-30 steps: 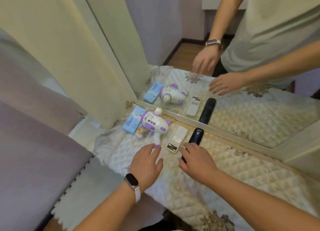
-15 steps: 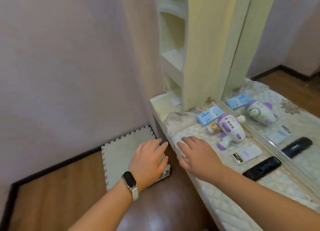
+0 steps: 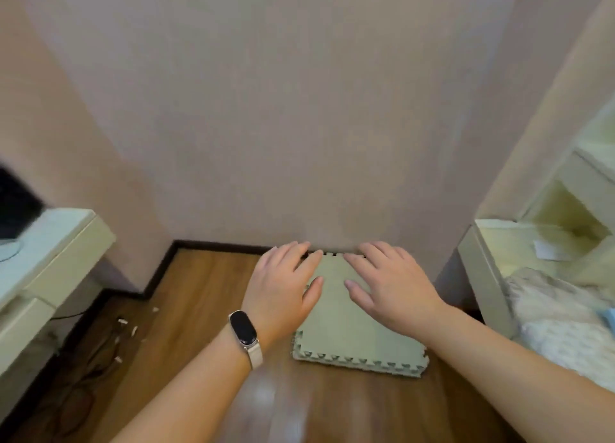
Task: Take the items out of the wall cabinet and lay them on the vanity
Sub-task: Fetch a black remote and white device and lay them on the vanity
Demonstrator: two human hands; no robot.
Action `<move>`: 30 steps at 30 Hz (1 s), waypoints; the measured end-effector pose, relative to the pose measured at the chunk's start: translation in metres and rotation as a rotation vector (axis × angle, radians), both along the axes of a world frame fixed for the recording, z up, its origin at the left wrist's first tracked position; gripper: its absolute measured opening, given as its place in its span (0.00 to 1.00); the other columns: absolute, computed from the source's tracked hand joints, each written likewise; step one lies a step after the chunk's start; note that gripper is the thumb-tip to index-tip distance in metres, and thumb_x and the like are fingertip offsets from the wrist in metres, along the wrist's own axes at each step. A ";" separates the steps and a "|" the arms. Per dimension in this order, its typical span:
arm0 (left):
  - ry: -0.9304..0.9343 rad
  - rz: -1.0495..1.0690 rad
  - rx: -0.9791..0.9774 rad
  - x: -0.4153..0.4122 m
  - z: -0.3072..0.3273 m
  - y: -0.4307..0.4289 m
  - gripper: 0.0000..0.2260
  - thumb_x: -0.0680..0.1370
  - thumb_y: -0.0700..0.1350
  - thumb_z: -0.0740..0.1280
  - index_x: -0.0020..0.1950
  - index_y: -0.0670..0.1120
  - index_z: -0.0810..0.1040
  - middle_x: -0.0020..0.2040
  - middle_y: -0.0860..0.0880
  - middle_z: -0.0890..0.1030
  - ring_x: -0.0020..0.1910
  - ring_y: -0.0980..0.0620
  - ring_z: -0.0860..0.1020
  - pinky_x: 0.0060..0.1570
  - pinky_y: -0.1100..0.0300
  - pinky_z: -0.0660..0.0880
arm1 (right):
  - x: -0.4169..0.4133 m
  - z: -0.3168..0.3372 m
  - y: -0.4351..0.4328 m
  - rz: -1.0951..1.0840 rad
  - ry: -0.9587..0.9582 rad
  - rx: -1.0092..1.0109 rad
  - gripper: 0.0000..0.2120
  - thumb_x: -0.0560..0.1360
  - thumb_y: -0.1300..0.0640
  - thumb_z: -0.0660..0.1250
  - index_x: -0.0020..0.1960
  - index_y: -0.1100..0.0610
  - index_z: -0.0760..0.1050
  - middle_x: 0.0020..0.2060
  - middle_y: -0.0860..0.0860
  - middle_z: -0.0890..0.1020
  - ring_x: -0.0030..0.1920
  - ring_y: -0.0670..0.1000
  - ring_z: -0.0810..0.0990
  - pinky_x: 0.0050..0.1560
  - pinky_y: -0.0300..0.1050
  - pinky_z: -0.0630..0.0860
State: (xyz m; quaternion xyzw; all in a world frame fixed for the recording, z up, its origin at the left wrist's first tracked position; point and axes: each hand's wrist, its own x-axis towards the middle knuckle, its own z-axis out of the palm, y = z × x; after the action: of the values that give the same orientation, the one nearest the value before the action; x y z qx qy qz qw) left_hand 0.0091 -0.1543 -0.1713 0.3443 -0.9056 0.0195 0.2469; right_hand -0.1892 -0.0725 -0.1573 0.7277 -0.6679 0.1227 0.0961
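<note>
We see the cream-white vanity (image 3: 482, 276) only at the right frame edge, its top covered by a white quilted cloth (image 3: 559, 329); above it are cream open cabinet shelves (image 3: 585, 189), with a small white paper slip (image 3: 545, 250) on the lowest ledge. Our left hand (image 3: 283, 289) and right hand (image 3: 392, 286) are both spread flat, palms down, empty, in the air over a stack of grey-green foam puzzle mats (image 3: 356, 339) on the brown wood floor (image 3: 199, 309), against the plain pinkish wall (image 3: 299, 109). A black-screened wristband (image 3: 244, 332) is on the left wrist. A cream desk (image 3: 50, 259) is at far left.

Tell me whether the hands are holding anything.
Empty: left hand and right hand are spread open, palms down, above the foam mat.
</note>
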 end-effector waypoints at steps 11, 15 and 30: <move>0.082 0.400 -0.025 0.173 0.004 -0.041 0.18 0.77 0.51 0.65 0.65 0.47 0.77 0.62 0.47 0.79 0.61 0.48 0.77 0.60 0.47 0.74 | 0.152 0.011 -0.122 0.460 0.062 -0.073 0.21 0.76 0.43 0.60 0.60 0.55 0.77 0.58 0.54 0.80 0.60 0.57 0.76 0.59 0.53 0.72; 0.032 0.532 -0.002 0.208 0.002 -0.053 0.19 0.77 0.52 0.63 0.65 0.47 0.77 0.62 0.46 0.79 0.62 0.48 0.76 0.62 0.48 0.73 | 0.188 0.009 -0.168 0.605 0.062 -0.055 0.21 0.77 0.43 0.59 0.62 0.55 0.76 0.59 0.54 0.79 0.61 0.59 0.76 0.60 0.55 0.72; -0.102 0.865 -0.051 0.254 0.039 -0.210 0.18 0.77 0.53 0.63 0.64 0.47 0.77 0.60 0.48 0.79 0.58 0.47 0.76 0.59 0.53 0.68 | 0.258 0.028 -0.396 0.927 -0.079 -0.142 0.21 0.76 0.43 0.61 0.62 0.55 0.76 0.59 0.55 0.80 0.61 0.59 0.76 0.60 0.54 0.74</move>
State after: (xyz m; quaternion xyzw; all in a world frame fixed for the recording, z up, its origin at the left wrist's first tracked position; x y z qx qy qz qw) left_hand 0.2628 -0.3645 -0.1326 0.6845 -0.6881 0.1605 0.1795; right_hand 0.0686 -0.4688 -0.1296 0.9357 -0.2656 0.2258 0.0550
